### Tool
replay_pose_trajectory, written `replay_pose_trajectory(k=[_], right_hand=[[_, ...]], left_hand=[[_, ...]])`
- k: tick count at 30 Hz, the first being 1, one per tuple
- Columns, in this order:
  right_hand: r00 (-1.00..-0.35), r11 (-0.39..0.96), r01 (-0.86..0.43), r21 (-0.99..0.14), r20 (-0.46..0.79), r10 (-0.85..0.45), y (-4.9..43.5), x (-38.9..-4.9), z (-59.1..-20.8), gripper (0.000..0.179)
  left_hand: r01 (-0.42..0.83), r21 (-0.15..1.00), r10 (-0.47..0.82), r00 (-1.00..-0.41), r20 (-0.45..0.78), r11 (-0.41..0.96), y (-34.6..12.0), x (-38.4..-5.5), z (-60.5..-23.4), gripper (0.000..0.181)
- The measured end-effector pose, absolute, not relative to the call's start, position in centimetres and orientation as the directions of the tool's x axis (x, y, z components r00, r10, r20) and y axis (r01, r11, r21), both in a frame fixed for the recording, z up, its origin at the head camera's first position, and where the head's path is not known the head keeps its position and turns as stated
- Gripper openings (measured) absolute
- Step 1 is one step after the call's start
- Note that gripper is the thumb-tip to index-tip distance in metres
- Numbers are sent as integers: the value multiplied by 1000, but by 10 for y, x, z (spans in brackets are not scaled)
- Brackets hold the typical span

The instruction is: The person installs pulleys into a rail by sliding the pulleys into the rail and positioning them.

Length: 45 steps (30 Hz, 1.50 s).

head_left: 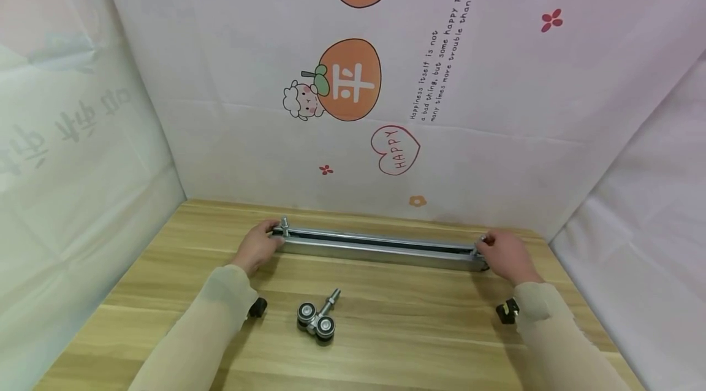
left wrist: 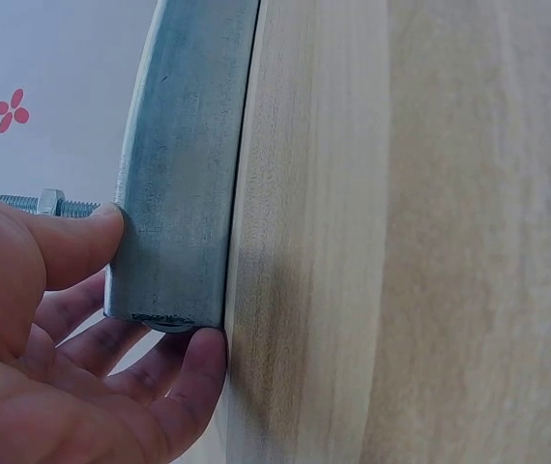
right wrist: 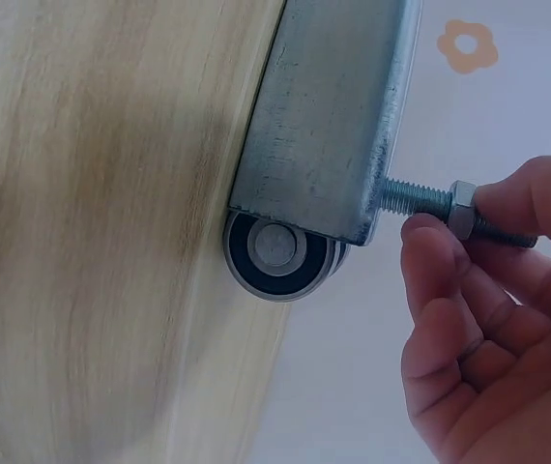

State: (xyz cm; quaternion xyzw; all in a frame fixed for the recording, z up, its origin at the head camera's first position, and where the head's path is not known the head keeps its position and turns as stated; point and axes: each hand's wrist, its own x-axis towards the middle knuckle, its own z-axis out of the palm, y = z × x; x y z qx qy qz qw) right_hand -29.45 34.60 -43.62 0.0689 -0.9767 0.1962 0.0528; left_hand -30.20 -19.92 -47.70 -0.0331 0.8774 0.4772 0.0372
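Observation:
A grey metal C-shaped track [head_left: 380,251] lies along the back of the table, its slot facing up. At its left end my left hand [head_left: 257,247] grips the track, thumb on the upper edge and fingers around the end. A threaded bolt with a nut [left wrist: 51,203] sticks up from the slot there. My right hand [head_left: 510,256] pinches another threaded bolt [right wrist: 419,199] at its nut [right wrist: 462,210], at the right end. The roller wheel [right wrist: 275,249] under that bolt pokes partly out of the track; the rest is hidden inside.
A loose roller trolley [head_left: 315,322] with black-ringed wheels and a bolt lies on the wood-grain table [head_left: 397,330], in front of the track. Behind stands a white printed cloth [head_left: 248,152]; more white cloth hangs at both sides.

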Motion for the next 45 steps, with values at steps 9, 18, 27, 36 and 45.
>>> replay_pose_trajectory(k=[9,18,27,36,45], right_hand=[[-984,898,-176,-403,109,-144,331,-299,-433,20],[-967,884,-247,-398,156,-200,309,-308,-435,15],[-956,870,-290,-399,171,-240,286,-314,-436,12],[-946,858,-323,-400,164,-279,260,-316,-434,9],[-952,865,-305,-398,117,-282,240,-317,-433,7]], left_hand=[[-95,838,-19,-995,-100,538,-200,-301,-475,54],[-95,836,-23,-995,-98,541,-200,-301,-475,53],[-98,836,-32,-995,-95,539,-201,-301,-476,53],[-91,831,-25,-995,-92,548,-200,-300,-475,53],[-91,841,-24,-995,-92,534,-198,-299,-473,53]])
